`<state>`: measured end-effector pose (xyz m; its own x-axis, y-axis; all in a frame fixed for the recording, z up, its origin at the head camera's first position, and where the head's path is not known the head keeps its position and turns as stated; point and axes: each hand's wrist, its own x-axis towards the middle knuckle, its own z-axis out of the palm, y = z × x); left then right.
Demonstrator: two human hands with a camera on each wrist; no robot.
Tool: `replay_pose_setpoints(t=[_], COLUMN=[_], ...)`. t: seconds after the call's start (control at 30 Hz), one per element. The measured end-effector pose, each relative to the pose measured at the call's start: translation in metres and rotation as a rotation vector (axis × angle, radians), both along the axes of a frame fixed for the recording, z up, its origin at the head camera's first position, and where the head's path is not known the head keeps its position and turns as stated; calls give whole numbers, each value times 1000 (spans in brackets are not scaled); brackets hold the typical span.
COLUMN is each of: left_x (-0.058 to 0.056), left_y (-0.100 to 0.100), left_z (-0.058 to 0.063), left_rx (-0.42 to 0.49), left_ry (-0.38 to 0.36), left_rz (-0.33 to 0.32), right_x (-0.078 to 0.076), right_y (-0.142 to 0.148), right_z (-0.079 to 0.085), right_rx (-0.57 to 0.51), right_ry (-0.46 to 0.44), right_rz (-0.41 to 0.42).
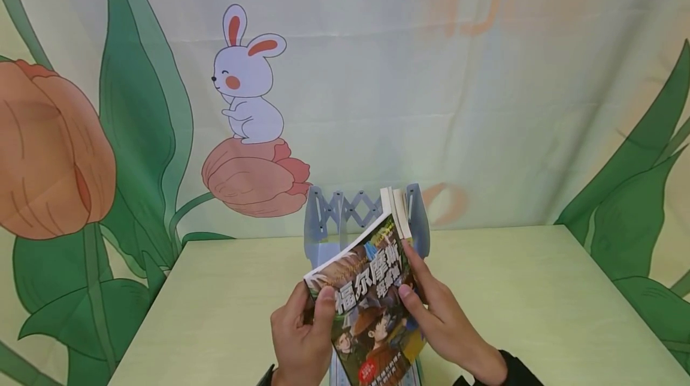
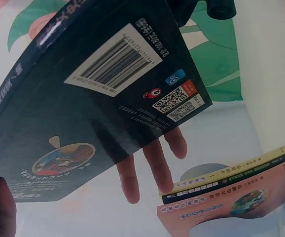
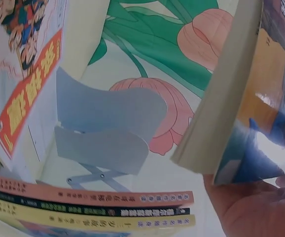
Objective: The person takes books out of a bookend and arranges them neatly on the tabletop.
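Observation:
Both hands hold a paperback book (image 1: 372, 296), tilted, its illustrated cover and white Chinese title facing up. My left hand (image 1: 304, 332) grips its left edge, thumb on the cover. The right hand (image 1: 447, 320) grips the right edge, thumb also on the front and fingers behind. In the left wrist view the dark back cover (image 2: 83, 113) shows a barcode, with fingertips (image 2: 156, 165) beneath it. Beyond the book stands a grey-blue expandable book rack (image 1: 314, 224), partly hidden by it. Three thin books (image 3: 93, 197), with pink, black and yellow spines, stand in the rack's right side.
Another book (image 3: 21, 94), with a light cover and a red title band, lies on the table in front of the rack, mostly under the held book in the head view. The pale green table (image 1: 226, 308) meets a printed curtain (image 1: 377, 74) at the back.

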<state>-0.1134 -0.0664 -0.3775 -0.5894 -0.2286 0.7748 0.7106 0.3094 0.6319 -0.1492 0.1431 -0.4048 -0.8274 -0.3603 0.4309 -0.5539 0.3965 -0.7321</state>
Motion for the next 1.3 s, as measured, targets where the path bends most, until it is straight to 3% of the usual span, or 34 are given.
replay_pose_setpoints(t=[0.17,0.47,0.8,1.03,1.3], left_x=[-3,-4,-5,-4,0], left_y=[-1,-5,-6,-8,-11], left_z=[-3,-7,-6,-5,-12], left_rx=[35,42,97,131,36], left_ry=[-4,-101,-125,-300,-460], left_rz=[-34,-42,-95,-155,-163], right_x=[1,4,11,14,15], right_y=[-1,-4,-5,-7,-9], right_z=[-3,-7,-6,-9,-12], right_rx=[-23,-111,-188,-250,-278], right_ry=[-37,-107,-101,-53,3], right_rz=[7,8,-26,-54,-136])
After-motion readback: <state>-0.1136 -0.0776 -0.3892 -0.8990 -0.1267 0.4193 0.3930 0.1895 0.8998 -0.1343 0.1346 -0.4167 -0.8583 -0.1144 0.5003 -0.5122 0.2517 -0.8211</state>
